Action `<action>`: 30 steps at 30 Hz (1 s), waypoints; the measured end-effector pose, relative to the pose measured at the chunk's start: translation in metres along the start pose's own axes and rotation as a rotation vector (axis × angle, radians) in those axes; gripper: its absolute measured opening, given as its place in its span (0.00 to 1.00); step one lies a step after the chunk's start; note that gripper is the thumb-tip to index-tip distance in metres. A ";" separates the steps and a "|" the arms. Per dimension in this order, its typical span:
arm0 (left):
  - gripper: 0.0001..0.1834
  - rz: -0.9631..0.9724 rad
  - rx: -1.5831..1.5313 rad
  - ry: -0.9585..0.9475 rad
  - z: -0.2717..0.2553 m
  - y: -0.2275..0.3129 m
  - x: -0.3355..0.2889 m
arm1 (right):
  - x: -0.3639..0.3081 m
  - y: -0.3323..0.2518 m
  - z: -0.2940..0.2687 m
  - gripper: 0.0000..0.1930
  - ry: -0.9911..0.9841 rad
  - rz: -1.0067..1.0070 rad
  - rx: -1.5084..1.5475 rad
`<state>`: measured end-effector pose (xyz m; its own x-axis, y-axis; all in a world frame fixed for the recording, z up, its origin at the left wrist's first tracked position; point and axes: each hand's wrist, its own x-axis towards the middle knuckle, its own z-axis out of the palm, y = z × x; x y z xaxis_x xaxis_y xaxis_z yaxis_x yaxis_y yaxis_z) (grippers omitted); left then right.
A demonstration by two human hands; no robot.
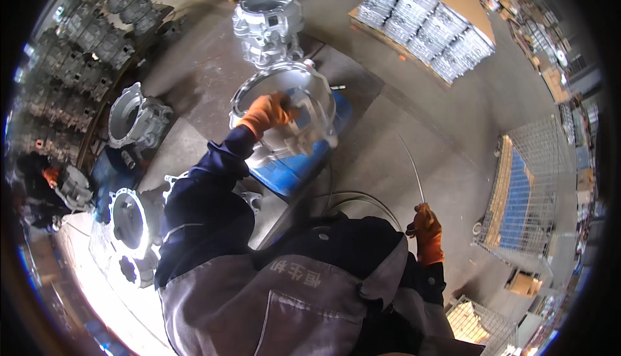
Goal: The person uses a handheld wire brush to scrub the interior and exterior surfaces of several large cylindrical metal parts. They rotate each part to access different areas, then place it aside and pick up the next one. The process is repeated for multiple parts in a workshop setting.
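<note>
Grey jacket (226, 307) nearest; left hand (266, 113) partly hides housing (317, 83); stacked castings (252, 26) beyond.

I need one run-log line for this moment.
left hand: orange-gloved, at metal housing, contact blurred | right hand: orange-gloved, holding thin rod | metal housing: over blue stand

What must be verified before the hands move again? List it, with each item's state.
1. Hand protection: ok; the left hand and right hand are both orange-gloved.
2. Hold on the thin, long, pale rod: ok; the right hand's fingers close around it.
3. Rod clear of the silver, ring-mouthed metal housing: ok; they stand apart.
4. Left hand's grip on the housing: cannot tell; blur hides the contact.
5. Housing fixed to the blue, flat-topped stand: cannot tell.
6. Grey floor underfoot: probably not ok; a thin, curved hose lies nearby.
</note>
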<state>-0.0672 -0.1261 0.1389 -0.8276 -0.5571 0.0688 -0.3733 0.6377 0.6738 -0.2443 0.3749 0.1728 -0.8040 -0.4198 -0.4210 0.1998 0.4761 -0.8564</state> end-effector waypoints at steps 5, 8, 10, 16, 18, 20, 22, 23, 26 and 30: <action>0.25 0.170 0.448 -0.329 0.064 0.010 -0.027 | -0.012 -0.036 0.002 0.19 0.059 -0.099 -0.320; 0.28 0.136 0.548 -0.582 0.080 0.010 -0.049 | -0.013 -0.078 0.022 0.17 0.031 -0.184 -0.601; 0.30 0.118 0.623 -0.608 0.081 0.004 -0.058 | -0.007 -0.109 0.049 0.16 -0.046 -0.390 -0.819; 0.28 0.088 0.592 -0.589 0.089 -0.014 -0.065 | 0.024 -0.163 0.172 0.17 -0.241 -0.640 -1.191; 0.31 0.115 0.548 -0.408 0.092 -0.015 -0.077 | 0.034 -0.168 0.200 0.17 -0.196 -0.705 -1.197; 0.34 0.153 0.502 -0.225 0.095 -0.014 -0.096 | 0.047 -0.172 0.213 0.18 -0.156 -0.689 -1.235; 0.34 0.133 0.307 0.050 0.096 -0.013 -0.122 | 0.057 -0.170 0.209 0.18 -0.071 -0.665 -1.280; 0.32 0.102 0.246 0.165 0.096 -0.013 -0.135 | 0.060 -0.167 0.202 0.18 -0.056 -0.684 -1.265; 0.31 -0.006 0.242 0.442 0.103 -0.011 -0.180 | 0.063 -0.156 0.173 0.18 -0.015 -0.673 -1.252; 0.31 -0.221 0.294 0.521 0.119 -0.012 -0.225 | 0.043 -0.136 0.130 0.16 -0.008 -0.552 -1.262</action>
<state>0.0736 0.0557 0.0278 -0.4333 -0.8306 0.3497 -0.6724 0.5563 0.4883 -0.2330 0.1914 0.2319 -0.6084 -0.7840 -0.1234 -0.7836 0.6180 -0.0637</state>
